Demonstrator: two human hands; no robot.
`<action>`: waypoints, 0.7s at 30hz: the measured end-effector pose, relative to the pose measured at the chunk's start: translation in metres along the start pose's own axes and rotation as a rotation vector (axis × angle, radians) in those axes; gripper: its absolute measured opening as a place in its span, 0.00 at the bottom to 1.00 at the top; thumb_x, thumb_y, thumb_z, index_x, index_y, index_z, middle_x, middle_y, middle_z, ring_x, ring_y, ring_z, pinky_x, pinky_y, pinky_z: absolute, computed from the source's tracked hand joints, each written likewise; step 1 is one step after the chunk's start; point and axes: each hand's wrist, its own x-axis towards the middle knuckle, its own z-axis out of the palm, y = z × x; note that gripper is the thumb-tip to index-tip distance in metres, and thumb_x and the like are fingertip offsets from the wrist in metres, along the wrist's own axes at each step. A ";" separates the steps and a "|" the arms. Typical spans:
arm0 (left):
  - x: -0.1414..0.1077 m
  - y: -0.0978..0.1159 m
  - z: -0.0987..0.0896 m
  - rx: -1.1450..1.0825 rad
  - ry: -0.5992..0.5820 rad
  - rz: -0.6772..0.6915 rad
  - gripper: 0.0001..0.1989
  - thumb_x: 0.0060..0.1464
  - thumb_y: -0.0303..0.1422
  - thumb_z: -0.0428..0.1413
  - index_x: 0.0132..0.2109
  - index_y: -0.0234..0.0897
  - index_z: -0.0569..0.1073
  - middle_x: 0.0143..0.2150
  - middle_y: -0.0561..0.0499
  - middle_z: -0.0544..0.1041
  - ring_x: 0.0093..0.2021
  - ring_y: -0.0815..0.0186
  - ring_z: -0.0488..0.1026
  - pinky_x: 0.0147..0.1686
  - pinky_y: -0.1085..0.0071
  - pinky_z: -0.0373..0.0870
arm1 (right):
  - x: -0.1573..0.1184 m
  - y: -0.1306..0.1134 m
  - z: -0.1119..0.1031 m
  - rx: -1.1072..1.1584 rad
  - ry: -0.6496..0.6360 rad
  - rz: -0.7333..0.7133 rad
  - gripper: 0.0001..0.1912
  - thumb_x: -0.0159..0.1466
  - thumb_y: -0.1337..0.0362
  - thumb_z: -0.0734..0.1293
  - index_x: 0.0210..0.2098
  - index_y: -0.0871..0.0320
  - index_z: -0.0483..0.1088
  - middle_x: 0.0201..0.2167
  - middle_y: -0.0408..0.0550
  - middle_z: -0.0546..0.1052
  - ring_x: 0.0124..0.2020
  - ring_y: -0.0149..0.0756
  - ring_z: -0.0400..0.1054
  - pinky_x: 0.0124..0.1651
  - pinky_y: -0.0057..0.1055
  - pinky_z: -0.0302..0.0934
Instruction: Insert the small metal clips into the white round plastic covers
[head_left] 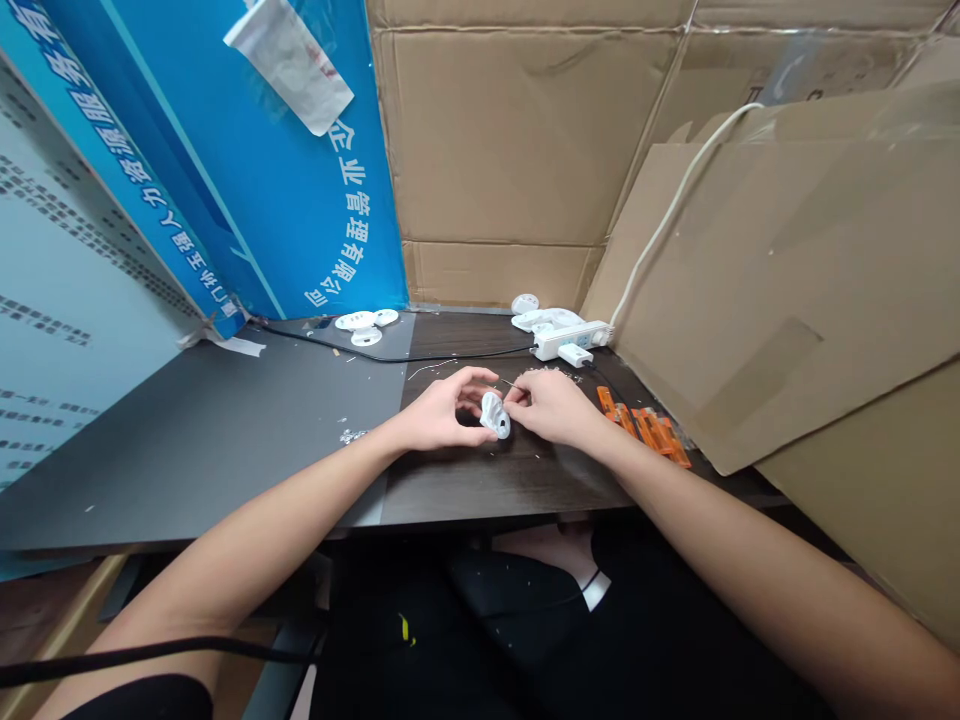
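My left hand (454,410) grips a small white plastic part (493,414) between thumb and fingers, above the dark tabletop. The part is rounded, with a dark hole near its lower edge. Close against its right side is my right hand (551,404), its fingers pinched together. A thin wire-like piece (511,384) sticks out from the right fingertips toward the left. What else the right fingers hold is hidden.
Flat white round parts (364,322) lie at the back left, more white pieces (547,319) at the back right. A white power strip (571,340) carries a plugged adapter. Orange blade-like pieces (652,430) lie at right. Cardboard (510,150) and a blue panel (300,200) enclose the desk.
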 end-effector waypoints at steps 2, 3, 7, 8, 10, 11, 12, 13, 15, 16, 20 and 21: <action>0.000 0.000 0.000 -0.046 0.005 -0.016 0.37 0.44 0.28 0.70 0.60 0.37 0.65 0.56 0.39 0.76 0.54 0.57 0.76 0.55 0.56 0.73 | 0.001 0.000 0.000 0.077 -0.020 0.042 0.06 0.57 0.69 0.69 0.26 0.57 0.78 0.29 0.46 0.82 0.30 0.35 0.73 0.34 0.28 0.59; 0.000 -0.001 0.000 -0.076 0.005 -0.024 0.37 0.44 0.28 0.70 0.60 0.37 0.65 0.56 0.39 0.76 0.54 0.57 0.76 0.55 0.56 0.73 | 0.001 0.001 0.000 0.131 -0.033 0.069 0.05 0.56 0.70 0.69 0.26 0.58 0.78 0.29 0.46 0.82 0.30 0.35 0.73 0.34 0.28 0.59; 0.001 -0.002 -0.002 -0.180 -0.011 -0.061 0.34 0.44 0.28 0.71 0.58 0.35 0.67 0.55 0.38 0.76 0.53 0.59 0.77 0.55 0.57 0.73 | 0.001 0.006 0.000 0.399 -0.105 0.203 0.03 0.53 0.67 0.71 0.25 0.60 0.78 0.26 0.46 0.80 0.29 0.33 0.69 0.31 0.27 0.58; 0.001 -0.002 -0.002 -0.193 -0.012 -0.070 0.34 0.44 0.29 0.72 0.57 0.35 0.68 0.55 0.38 0.76 0.53 0.59 0.77 0.55 0.57 0.73 | 0.001 0.007 0.000 0.455 -0.118 0.230 0.03 0.52 0.66 0.72 0.25 0.60 0.78 0.25 0.45 0.79 0.28 0.32 0.68 0.30 0.27 0.57; 0.002 -0.002 -0.003 -0.207 -0.012 -0.084 0.32 0.44 0.30 0.72 0.55 0.34 0.70 0.54 0.39 0.76 0.53 0.59 0.77 0.55 0.57 0.73 | 0.001 0.008 -0.001 0.530 -0.131 0.273 0.05 0.50 0.65 0.73 0.25 0.61 0.78 0.23 0.44 0.77 0.25 0.30 0.63 0.27 0.26 0.54; 0.002 -0.001 -0.003 -0.213 -0.013 -0.086 0.31 0.43 0.30 0.72 0.54 0.34 0.70 0.54 0.39 0.77 0.53 0.59 0.77 0.55 0.57 0.73 | 0.000 0.008 -0.002 0.557 -0.134 0.298 0.06 0.50 0.64 0.74 0.25 0.60 0.77 0.22 0.43 0.75 0.24 0.28 0.60 0.24 0.26 0.51; 0.003 -0.001 -0.003 -0.218 -0.015 -0.084 0.31 0.43 0.30 0.72 0.53 0.34 0.71 0.54 0.38 0.77 0.53 0.59 0.77 0.55 0.58 0.73 | 0.000 0.007 -0.002 0.583 -0.138 0.330 0.07 0.49 0.63 0.74 0.24 0.60 0.76 0.21 0.42 0.72 0.22 0.27 0.57 0.22 0.26 0.48; 0.003 0.000 -0.002 -0.221 -0.018 -0.079 0.30 0.43 0.30 0.72 0.53 0.34 0.71 0.54 0.38 0.77 0.53 0.58 0.76 0.55 0.58 0.73 | 0.000 0.006 -0.002 0.608 -0.144 0.365 0.07 0.49 0.63 0.74 0.24 0.60 0.74 0.20 0.40 0.70 0.21 0.26 0.54 0.21 0.25 0.45; 0.002 0.000 -0.002 -0.223 -0.025 -0.062 0.30 0.43 0.30 0.72 0.53 0.34 0.72 0.55 0.38 0.76 0.54 0.58 0.76 0.55 0.58 0.73 | 0.000 0.005 -0.003 0.650 -0.167 0.431 0.08 0.48 0.63 0.74 0.23 0.59 0.71 0.18 0.38 0.65 0.19 0.25 0.51 0.19 0.25 0.42; 0.002 0.000 -0.001 -0.220 -0.029 -0.054 0.30 0.43 0.29 0.72 0.53 0.35 0.72 0.55 0.38 0.76 0.54 0.58 0.76 0.56 0.58 0.73 | 0.000 0.004 -0.003 0.661 -0.179 0.451 0.08 0.48 0.64 0.73 0.23 0.59 0.70 0.18 0.38 0.64 0.19 0.25 0.50 0.19 0.25 0.41; 0.000 0.000 0.000 -0.204 -0.045 -0.049 0.30 0.44 0.29 0.72 0.54 0.35 0.72 0.56 0.38 0.76 0.54 0.58 0.76 0.57 0.57 0.72 | 0.000 0.003 -0.004 0.627 -0.198 0.424 0.08 0.48 0.65 0.72 0.21 0.59 0.69 0.17 0.37 0.61 0.18 0.24 0.49 0.18 0.26 0.40; 0.000 0.000 0.000 -0.204 -0.047 -0.052 0.30 0.45 0.29 0.72 0.55 0.35 0.72 0.56 0.38 0.76 0.54 0.58 0.76 0.57 0.57 0.72 | 0.000 0.003 -0.005 0.614 -0.203 0.408 0.08 0.48 0.64 0.72 0.21 0.59 0.69 0.17 0.37 0.61 0.18 0.24 0.49 0.18 0.26 0.40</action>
